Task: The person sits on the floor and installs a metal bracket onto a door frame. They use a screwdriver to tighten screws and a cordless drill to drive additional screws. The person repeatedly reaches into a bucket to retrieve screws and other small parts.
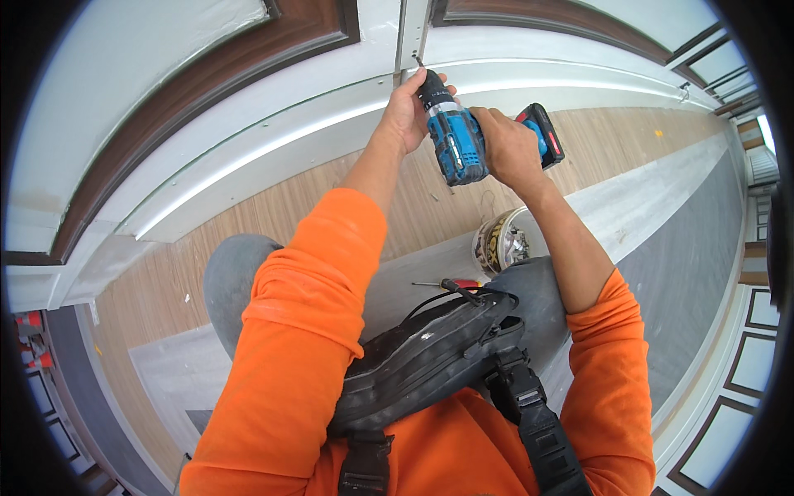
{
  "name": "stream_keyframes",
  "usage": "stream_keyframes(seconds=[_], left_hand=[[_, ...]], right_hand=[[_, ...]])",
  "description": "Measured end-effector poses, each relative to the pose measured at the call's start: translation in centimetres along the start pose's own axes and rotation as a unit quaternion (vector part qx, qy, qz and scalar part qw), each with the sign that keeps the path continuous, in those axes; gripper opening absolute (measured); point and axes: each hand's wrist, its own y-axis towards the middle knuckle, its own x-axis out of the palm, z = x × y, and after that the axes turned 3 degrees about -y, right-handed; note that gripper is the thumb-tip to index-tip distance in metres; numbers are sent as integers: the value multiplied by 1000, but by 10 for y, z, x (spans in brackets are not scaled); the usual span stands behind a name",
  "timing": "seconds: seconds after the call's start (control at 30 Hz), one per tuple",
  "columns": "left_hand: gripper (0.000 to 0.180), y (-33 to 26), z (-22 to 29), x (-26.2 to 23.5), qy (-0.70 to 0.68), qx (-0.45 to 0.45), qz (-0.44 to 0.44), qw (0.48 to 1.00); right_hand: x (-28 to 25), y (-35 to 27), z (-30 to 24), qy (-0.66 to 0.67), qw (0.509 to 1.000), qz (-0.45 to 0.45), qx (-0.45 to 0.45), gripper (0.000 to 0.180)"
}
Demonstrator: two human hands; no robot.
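Both hands meet at the far middle of the view on a blue cordless drill [453, 140]. Closed around its grip, the right hand [509, 149] covers most of the handle, and the red-and-black battery pack [544, 132] juts out to the right past the knuckles. Curled over the black chuck end, the left hand [409, 107] steadies the nose from the left with fingers wrapped close. The drill bit [418, 61] points away toward a narrow white vertical strip [411, 33] on the panelled wall.

Nearest the camera, orange sleeves [306, 331] fill the lower frame, with a black strapped bag [422, 364] of ribbed fabric slung across the chest and grey trouser knees [236, 277] beyond it. Just past the bag a red-handled screwdriver [451, 284] lies on a pale floor sheet [628, 207]. To its right stands a small round tub [500, 241] with a yellow-and-dark label, holding bright metal pieces that look like screws.

Wood-grain plank flooring [165, 289] runs left and right beneath. Farther off, a white baseboard [248, 149] curves along the wall, and dark brown moulding [190, 91] frames pale panels above it.
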Motion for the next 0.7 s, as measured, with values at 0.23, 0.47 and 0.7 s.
stream_keyframes(seconds=[0.23,0.47,0.7], left_hand=[[50,1,0,-1,27,11,-5,1000],[53,4,-1,-2,19,22,2,1000],[56,3,-2,2,-6,24,0,1000]], right_hand=[[3,1,1,2,1000,4,-2,34],[8,-1,2,5,999,31,-8,39],[15,-4,8,-46,992,100,-55,43]])
